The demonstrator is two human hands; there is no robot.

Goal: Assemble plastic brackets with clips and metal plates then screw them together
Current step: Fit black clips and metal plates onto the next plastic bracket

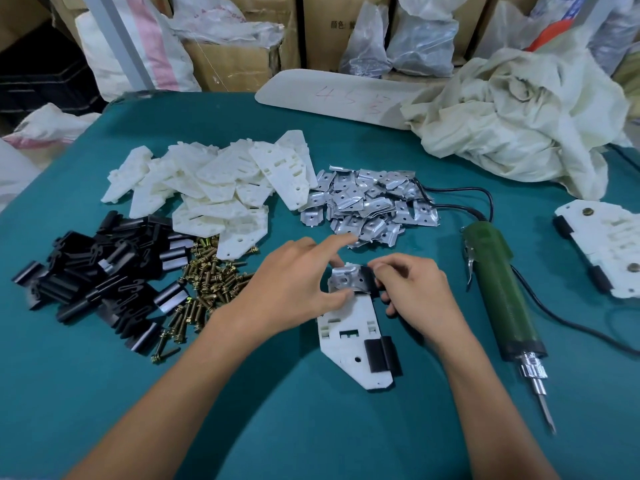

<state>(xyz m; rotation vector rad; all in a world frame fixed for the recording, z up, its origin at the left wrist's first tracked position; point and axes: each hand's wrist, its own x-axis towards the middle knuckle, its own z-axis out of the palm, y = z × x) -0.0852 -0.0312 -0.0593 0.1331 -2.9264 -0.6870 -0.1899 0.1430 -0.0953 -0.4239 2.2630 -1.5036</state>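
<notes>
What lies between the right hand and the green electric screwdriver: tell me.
Nothing visible: only bare teal tablecloth separates the right hand from the electric screwdriver. That hand is busy pinching a black clip on the bracket.

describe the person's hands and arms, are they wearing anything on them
Nothing worn shows. The left hand and right hand are bare: no gloves, rings or watch. Both forearms are uncovered down to the frame's lower edge, with no sleeve or wristband in view.

- Soft, even overhead light, fairly bright, bluish cast.
- Small glints on the metal plates (367,202).
- The table (207,112) edge bows from wide-angle distortion.
- Black clips (90,271) at left slightly blurred.
</notes>
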